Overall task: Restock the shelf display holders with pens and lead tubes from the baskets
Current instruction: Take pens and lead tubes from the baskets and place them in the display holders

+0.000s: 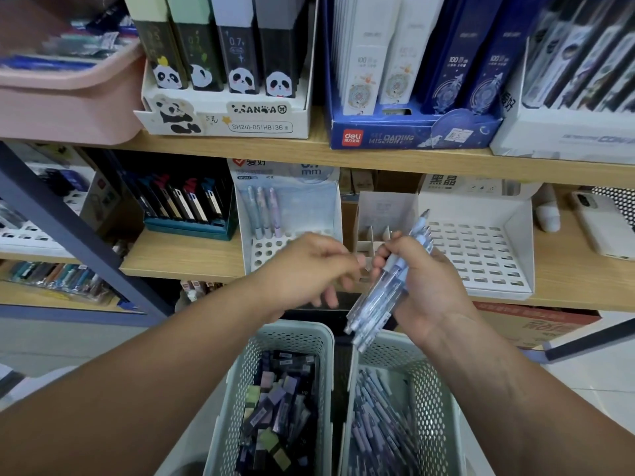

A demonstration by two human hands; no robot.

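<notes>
The right hand grips a bundle of pens. The fingers are curled around the middle of the bundle, and the pens are tilted, with their tips pointing up to the shelf. The bundle is in the air, above the gap between two baskets.

The left hand is just beside it, with the fingers curled and the fingertips near the right thumb. I cannot tell if it pinches something.

Below the hands, the left basket contains lead tubes and the right basket contains loose pens.

On the shelf behind the hands is a holder with round holes, where three pens stand upright at the back. To the right of it is a white holder with rectangular slots.
</notes>
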